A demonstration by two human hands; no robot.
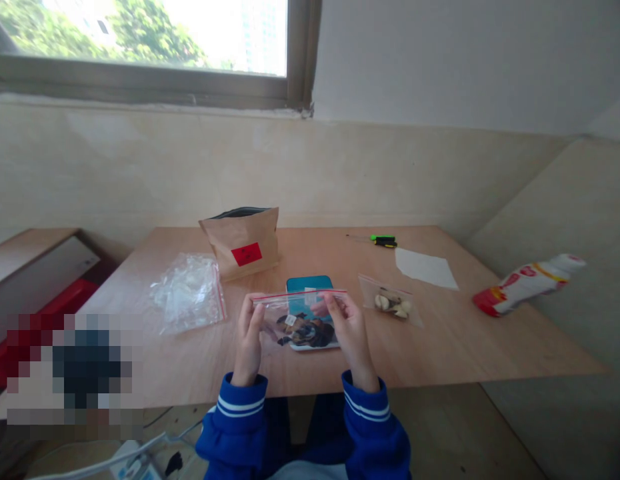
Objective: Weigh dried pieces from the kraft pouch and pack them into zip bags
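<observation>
Between my two hands a clear zip bag (273, 313) with a red seal strip hangs, several dark brown dried pieces inside it. My left hand (249, 337) pinches the bag's upper left corner. My right hand (351, 331) grips the strip near its right end, thumb in front. Behind the bag lies a flat blue-topped scale or box (297, 285), partly covered by it. To the right rests another zip bag (393, 305) with pale slices in it.
A brown paper pouch (225, 243) with a red label stands open at the back, beside a pile of clear plastic bags (190, 293). Further right are two screwdrivers (383, 241), white paper (426, 267) and a red-white bottle (525, 283). A cable (140, 448) runs below the table.
</observation>
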